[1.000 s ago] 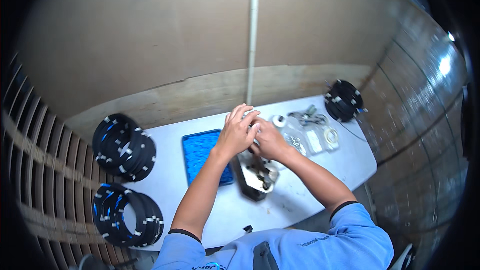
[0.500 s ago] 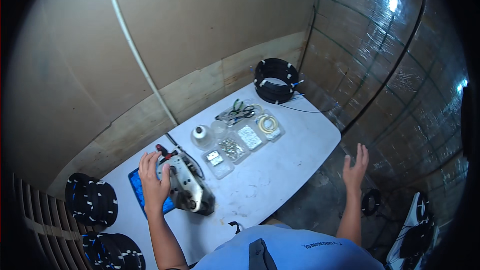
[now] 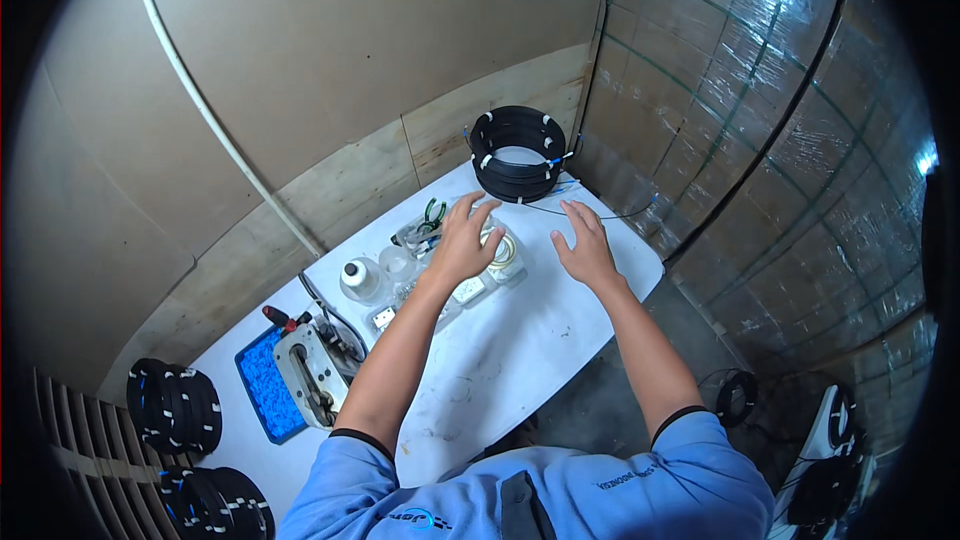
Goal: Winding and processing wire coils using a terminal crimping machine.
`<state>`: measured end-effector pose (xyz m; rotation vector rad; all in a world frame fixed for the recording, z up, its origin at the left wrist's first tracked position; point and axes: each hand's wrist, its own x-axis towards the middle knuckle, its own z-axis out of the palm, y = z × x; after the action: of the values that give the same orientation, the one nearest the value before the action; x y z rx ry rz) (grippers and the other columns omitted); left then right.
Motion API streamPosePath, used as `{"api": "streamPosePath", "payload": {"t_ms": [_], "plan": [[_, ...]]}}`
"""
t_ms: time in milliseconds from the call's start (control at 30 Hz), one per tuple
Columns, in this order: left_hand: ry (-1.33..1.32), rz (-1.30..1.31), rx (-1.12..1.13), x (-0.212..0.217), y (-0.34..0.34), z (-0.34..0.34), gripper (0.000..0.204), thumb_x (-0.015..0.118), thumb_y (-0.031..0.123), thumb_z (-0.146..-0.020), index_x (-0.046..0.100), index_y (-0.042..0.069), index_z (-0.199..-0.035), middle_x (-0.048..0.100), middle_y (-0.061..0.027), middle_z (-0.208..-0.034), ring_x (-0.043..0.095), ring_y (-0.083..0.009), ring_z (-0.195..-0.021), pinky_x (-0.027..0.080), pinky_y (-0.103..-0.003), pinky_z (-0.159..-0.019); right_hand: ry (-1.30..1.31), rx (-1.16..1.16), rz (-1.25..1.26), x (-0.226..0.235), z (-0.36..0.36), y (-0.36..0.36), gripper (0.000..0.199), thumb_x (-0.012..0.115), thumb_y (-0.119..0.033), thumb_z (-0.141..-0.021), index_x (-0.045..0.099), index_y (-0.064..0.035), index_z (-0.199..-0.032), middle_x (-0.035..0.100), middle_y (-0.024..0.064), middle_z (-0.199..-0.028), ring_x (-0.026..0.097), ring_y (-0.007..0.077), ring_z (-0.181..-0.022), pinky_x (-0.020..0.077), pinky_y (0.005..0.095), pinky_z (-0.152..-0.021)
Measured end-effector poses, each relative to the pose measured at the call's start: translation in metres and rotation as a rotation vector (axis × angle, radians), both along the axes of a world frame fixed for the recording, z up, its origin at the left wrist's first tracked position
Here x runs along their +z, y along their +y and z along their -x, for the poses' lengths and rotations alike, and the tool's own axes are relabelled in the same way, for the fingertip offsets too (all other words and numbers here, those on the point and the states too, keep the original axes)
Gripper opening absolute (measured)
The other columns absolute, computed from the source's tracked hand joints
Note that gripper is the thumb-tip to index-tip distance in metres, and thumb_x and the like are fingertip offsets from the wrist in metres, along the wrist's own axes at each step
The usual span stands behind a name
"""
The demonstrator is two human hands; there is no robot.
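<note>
Both my arms stretch forward over the white table. My left hand [image 3: 466, 244] is open above the clear plastic boxes, its fingers spread and holding nothing. My right hand [image 3: 587, 243] hangs open over the table's right part, also with nothing in it. Just beyond both hands stands a stack of coiled black cable [image 3: 518, 155], tied with white bands. A thin cable end runs from it to the right. Under and beside my left hand lie a cream tape-like ring [image 3: 503, 252], a box of white pieces [image 3: 468, 290] and green-handled pliers [image 3: 434, 212].
A white bottle [image 3: 356, 275] stands left of the boxes. Nearer are a metal bench machine [image 3: 312, 370] and a blue tray of small blue pieces [image 3: 268, 385]. More black cable coils [image 3: 175, 405] sit at the left. Plastic-wrapped cartons [image 3: 720, 90] rise on the right.
My left hand has left the bench machine and moved right and forward over the boxes. My right hand has swung in from the right, over the table. The view has shifted slightly.
</note>
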<state>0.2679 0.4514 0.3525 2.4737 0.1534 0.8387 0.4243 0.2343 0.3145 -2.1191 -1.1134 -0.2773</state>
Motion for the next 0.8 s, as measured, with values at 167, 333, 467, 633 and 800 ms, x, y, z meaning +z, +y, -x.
{"api": "streamPosePath", "payload": {"t_ms": [167, 333, 467, 633, 800], "plan": [[-0.042, 0.022, 0.059, -0.013, 0.058, -0.075, 0.052, 0.075, 0.025, -0.088, 0.060, 0.010, -0.136, 0.053, -0.0242, -0.143, 0.051, -0.0443, -0.133, 0.043, -0.052, -0.110, 0.052, -0.070, -0.055, -0.037, -0.052, 0.035, 0.056, 0.070, -0.023, -0.093, 0.056, -0.0062, -0.144, 0.056, 0.0195, -0.143, 0.051, 0.0385, -0.134, 0.0419, 0.0456, -0.114], [0.003, 0.283, 0.193, -0.040, 0.118, -0.166, 0.057, 0.076, 0.027, -0.088, 0.058, 0.008, -0.139, 0.057, -0.0252, -0.141, 0.055, -0.0427, -0.131, 0.044, -0.049, -0.110, 0.073, -0.173, -0.106, -0.049, -0.135, 0.063, 0.048, 0.068, -0.021, -0.094, 0.060, -0.0055, -0.138, 0.060, 0.0224, -0.136, 0.058, 0.0412, -0.125, 0.0473, 0.0475, -0.108], [0.113, 0.589, 0.438, -0.086, 0.144, -0.238, 0.069, 0.079, 0.032, -0.086, 0.054, 0.005, -0.144, 0.060, -0.0281, -0.137, 0.058, -0.0435, -0.129, 0.045, -0.048, -0.110, 0.109, -0.204, -0.247, -0.074, -0.225, 0.078, 0.029, 0.063, -0.020, -0.096, 0.068, -0.0023, -0.119, 0.071, 0.0228, -0.109, 0.067, 0.0423, -0.105, 0.0533, 0.0491, -0.094], [0.227, 0.735, 0.517, -0.124, 0.170, -0.299, 0.078, 0.077, 0.026, -0.090, 0.039, 0.000, -0.153, 0.050, -0.0283, -0.151, 0.052, -0.0384, -0.139, 0.042, -0.043, -0.114, 0.278, -0.252, -0.122, -0.093, -0.322, 0.127, 0.027, 0.060, -0.019, -0.097, 0.070, -0.0046, -0.118, 0.073, 0.0216, -0.109, 0.070, 0.0388, -0.102, 0.0556, 0.0467, -0.091], [0.332, 0.970, 0.914, -0.157, 0.154, -0.349, 0.094, 0.084, 0.032, -0.081, 0.035, -0.001, -0.154, 0.054, -0.0288, -0.146, 0.054, -0.0410, -0.136, 0.044, -0.042, -0.113, 0.611, -0.275, -0.043, -0.126, -0.385, 0.160, 0.041, 0.064, -0.032, -0.098, 0.067, -0.0041, -0.127, 0.071, 0.0214, -0.124, 0.068, 0.0366, -0.115, 0.0545, 0.0431, -0.098]]}}
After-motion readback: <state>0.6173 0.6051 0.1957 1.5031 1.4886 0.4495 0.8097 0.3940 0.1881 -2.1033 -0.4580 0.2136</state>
